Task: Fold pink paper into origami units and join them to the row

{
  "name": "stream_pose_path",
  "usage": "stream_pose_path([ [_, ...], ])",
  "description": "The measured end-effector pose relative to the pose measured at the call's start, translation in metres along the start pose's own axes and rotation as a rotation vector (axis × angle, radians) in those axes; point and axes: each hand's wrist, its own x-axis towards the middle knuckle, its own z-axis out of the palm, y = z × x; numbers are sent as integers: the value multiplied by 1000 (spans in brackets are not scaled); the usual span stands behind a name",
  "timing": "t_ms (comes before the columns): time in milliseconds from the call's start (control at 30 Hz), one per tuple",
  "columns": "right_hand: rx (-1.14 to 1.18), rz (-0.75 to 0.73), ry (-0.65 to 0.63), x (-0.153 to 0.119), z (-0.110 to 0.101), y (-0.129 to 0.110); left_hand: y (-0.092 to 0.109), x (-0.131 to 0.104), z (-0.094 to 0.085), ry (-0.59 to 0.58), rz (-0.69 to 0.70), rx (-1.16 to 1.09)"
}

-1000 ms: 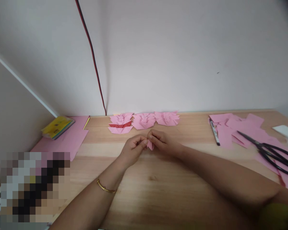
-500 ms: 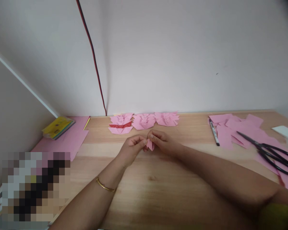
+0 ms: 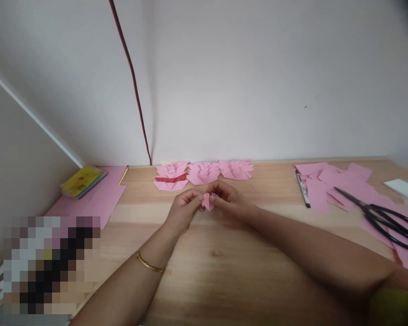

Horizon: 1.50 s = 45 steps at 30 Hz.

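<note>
A small folded piece of pink paper (image 3: 208, 202) is held up between both hands, over the middle of the wooden table (image 3: 204, 271). My left hand (image 3: 186, 204) pinches its left side between thumb and fingers. On the right side, my right hand (image 3: 231, 199) grips it with thumb and curled fingers. Parts of the paper's edges are hidden behind the fingertips. Just beyond the hands, several folded pink paper pieces (image 3: 204, 173) lie in overlapping rows by the wall, with one red folded piece (image 3: 171, 179) among them at the left.
Black-handled scissors (image 3: 370, 208) lie on loose pink paper sheets (image 3: 352, 181) at the right, near a marker pen (image 3: 302, 189). A white object (image 3: 403, 189) is at the far right. At left, a yellow packet (image 3: 83, 181) rests on pink sheets (image 3: 102, 203). A cable (image 3: 132, 72) hangs down the wall.
The folded pink paper shows more of its face between the fingertips now. The right thumb has shifted down along its right side, and the fingers sit slightly further apart.
</note>
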Motion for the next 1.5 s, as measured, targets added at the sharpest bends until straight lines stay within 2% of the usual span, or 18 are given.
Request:
stream_pose_path([
  [133, -139, 7, -1, 0, 0, 1, 7, -4, 4, -15, 41, 166],
  [333, -180, -6, 10, 0, -1, 4, 12, -7, 7, 12, 128, 330],
  [633, -170, -5, 24, 0, 0, 0, 3, -4, 3, 29, 58, 174],
  [733, -210, 6, 27, 0, 1, 1, 0, -2, 2, 55, 57, 155],
  [867, -186, -7, 25, 1, 2, 3, -3, -1, 1, 26, 63, 176],
  [1067, -175, -8, 40, 1, 4, 1, 2, -3, 1, -5, 81, 224],
  [1300, -180, -93, 117, 0, 6, -1, 6, -3, 1, -35, 88, 247],
  [1500, -234, -40, 109, -1, 4, 7, 9, -6, 6, -25, 75, 248],
])
